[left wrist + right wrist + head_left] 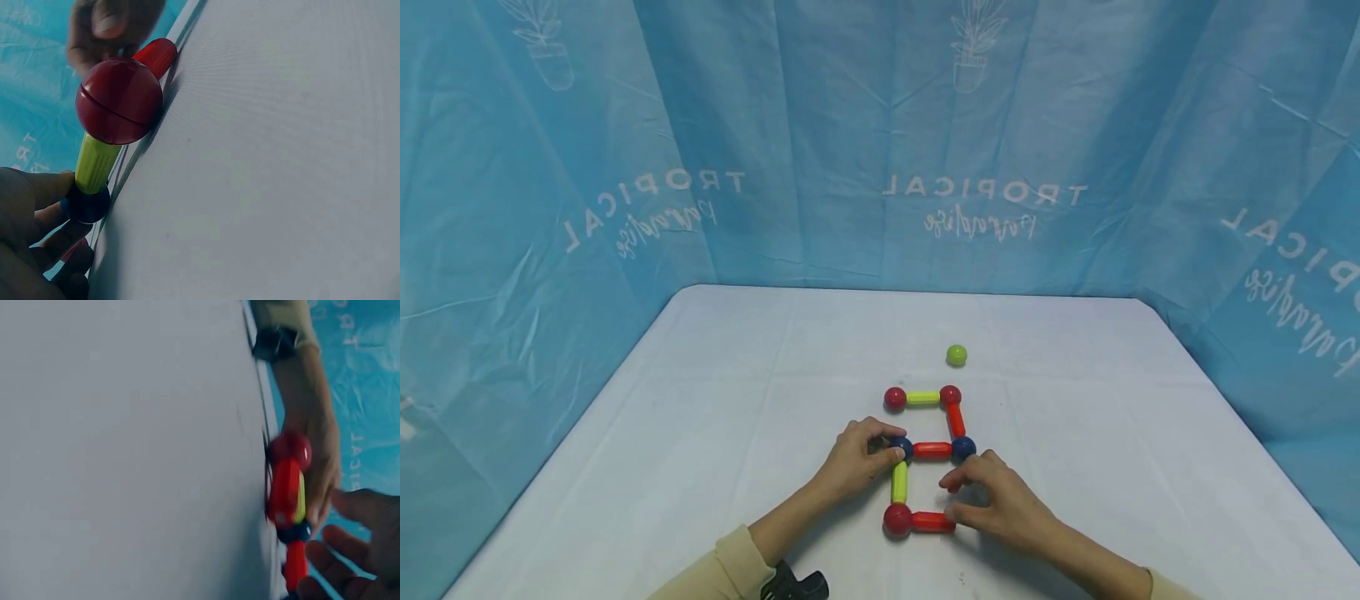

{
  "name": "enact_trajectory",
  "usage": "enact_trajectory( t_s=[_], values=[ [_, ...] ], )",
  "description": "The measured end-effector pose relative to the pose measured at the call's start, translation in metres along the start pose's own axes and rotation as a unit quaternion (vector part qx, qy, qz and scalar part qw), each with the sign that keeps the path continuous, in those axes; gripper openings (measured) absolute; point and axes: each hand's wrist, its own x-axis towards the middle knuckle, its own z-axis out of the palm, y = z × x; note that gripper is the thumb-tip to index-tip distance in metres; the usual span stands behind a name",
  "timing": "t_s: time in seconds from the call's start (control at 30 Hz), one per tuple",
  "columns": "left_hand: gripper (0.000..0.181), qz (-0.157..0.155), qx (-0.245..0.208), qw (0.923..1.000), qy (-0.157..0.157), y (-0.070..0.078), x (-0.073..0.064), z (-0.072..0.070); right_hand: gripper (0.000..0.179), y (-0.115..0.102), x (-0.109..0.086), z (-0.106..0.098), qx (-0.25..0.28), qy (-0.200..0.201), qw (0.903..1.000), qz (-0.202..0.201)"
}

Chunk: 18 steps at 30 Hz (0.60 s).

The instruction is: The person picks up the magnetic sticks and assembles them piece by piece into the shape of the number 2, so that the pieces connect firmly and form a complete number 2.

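Note:
A figure of magnetic rods and balls lies on the white table. My left hand (859, 457) pinches the left blue ball (87, 205) between thumb and fingers. From that ball a yellow-green rod (899, 482) runs to the near red ball (898, 520), and a red rod (932, 451) to the right blue ball (963, 449). Another red rod (931, 522) sticks out from the near red ball. My right hand (1000, 502) hovers by this rod's free end, thumb beside it, fingers loosely bent with nothing between them in the right wrist view.
At the figure's far side, a second yellow-green rod (923, 398) links two red balls, and an upright-running red rod (955, 420) leads back to the right blue ball. A loose green ball (957, 356) sits beyond. Blue curtains (850, 150) surround the table (760, 358).

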Motion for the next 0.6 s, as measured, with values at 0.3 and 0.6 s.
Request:
enact_trajectory(
  t_s=[0.3, 0.6],
  values=[
    [0.029, 0.006, -0.009, 0.9999, -0.002, -0.002, 0.001, 0.0, 0.032, 0.008, 0.047, -0.033, -0.02, 0.108, 0.9938, 0.018],
    [0.029, 0.004, -0.01, 0.9999, 0.0, -0.002, 0.001, 0.002, 0.041, 0.033, 0.108, -0.058, -0.026, 0.167, 0.9851, 0.035]
  ],
)
